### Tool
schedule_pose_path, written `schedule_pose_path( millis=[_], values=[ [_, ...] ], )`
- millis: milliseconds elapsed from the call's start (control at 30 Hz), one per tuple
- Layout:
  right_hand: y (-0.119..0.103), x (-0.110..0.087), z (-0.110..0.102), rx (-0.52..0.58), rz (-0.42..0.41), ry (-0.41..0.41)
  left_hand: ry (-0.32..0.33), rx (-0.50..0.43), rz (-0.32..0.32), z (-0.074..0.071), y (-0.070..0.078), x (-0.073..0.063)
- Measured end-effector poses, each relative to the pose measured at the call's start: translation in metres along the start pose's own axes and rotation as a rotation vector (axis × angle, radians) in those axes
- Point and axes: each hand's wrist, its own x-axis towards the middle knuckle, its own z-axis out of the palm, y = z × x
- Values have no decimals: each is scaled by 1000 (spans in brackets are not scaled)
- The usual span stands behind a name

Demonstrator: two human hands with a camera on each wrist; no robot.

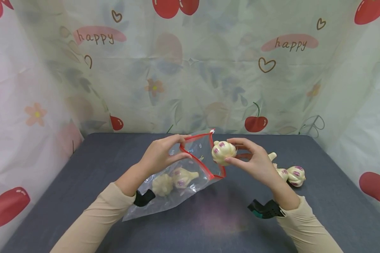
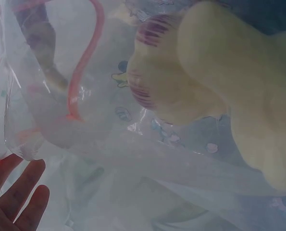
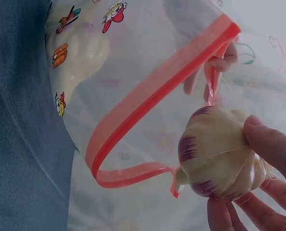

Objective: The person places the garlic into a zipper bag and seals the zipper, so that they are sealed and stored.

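A clear plastic zip bag (image 1: 177, 202) with a red zip edge is held up off the table, its mouth spread toward the right. My left hand (image 1: 163, 153) pinches the bag's red rim between thumb and fingers. Inside the bag lie two garlic bulbs, one with a stem (image 1: 183, 177) and a paler one (image 1: 162, 185). My right hand (image 1: 254, 160) holds another garlic bulb (image 3: 222, 154) by thumb and fingertips, right at the bag's opening. Through the film in the left wrist view, a purple-streaked garlic bulb (image 2: 157, 72) shows.
More garlic bulbs (image 1: 296, 175) lie on the dark table (image 1: 323, 211) at the right, partly behind my right hand. A printed cloth curtain (image 1: 190, 88) hangs along the back and both sides. Black straps (image 1: 266, 209) are on both wrists.
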Motion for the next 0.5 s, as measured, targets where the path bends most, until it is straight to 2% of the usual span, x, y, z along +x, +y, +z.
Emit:
schedule_pose_path(
  millis=[500],
  values=[
    [-2,9,15,8,-13,-51,3,0,3,2,-1,0]
  ],
)
